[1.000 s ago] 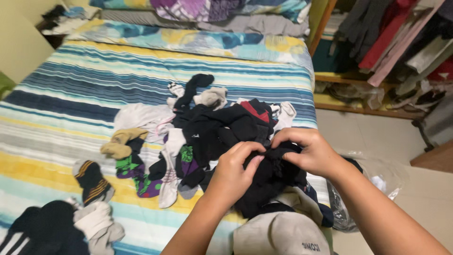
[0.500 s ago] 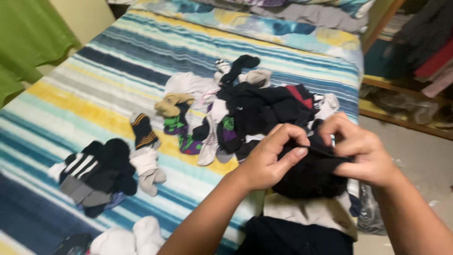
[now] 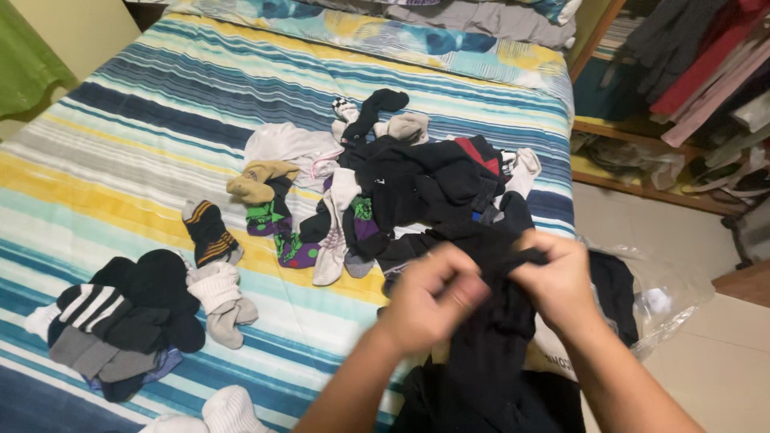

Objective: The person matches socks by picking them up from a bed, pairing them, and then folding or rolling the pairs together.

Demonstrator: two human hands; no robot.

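- Head view: you are gripping a black garment (image 3: 493, 321) with both hands, and it is hanging down from your fingers in front of the bed's near edge.
- Your left hand (image 3: 429, 297) is closing its fingers on the upper left part of the cloth; the hand is blurred, so the exact pinch is hard to make out.
- Your right hand (image 3: 557, 281) is clamping the top hem just beside the left one, the hem stretching between the two.
- Directly behind your hands, a mixed pile of dark clothes and socks (image 3: 417, 192) is lying on the striped bedspread (image 3: 160, 112), partly hidden by your knuckles.
- A mustard sock (image 3: 257, 183) and a green-and-purple patterned sock (image 3: 281, 232) are lying at the pile's left edge.
- Further left, a black sock with orange stripes (image 3: 208, 231) is resting near a grey sock bundle (image 3: 220, 301).
- A heap of black and white-striped socks (image 3: 120, 317) is sitting near the lower left corner.
- To your right, a clear plastic bag (image 3: 666, 297) is lying on the floor just beside the bed.
- Hanging clothes (image 3: 690, 56) are filling the open wardrobe at the upper right.
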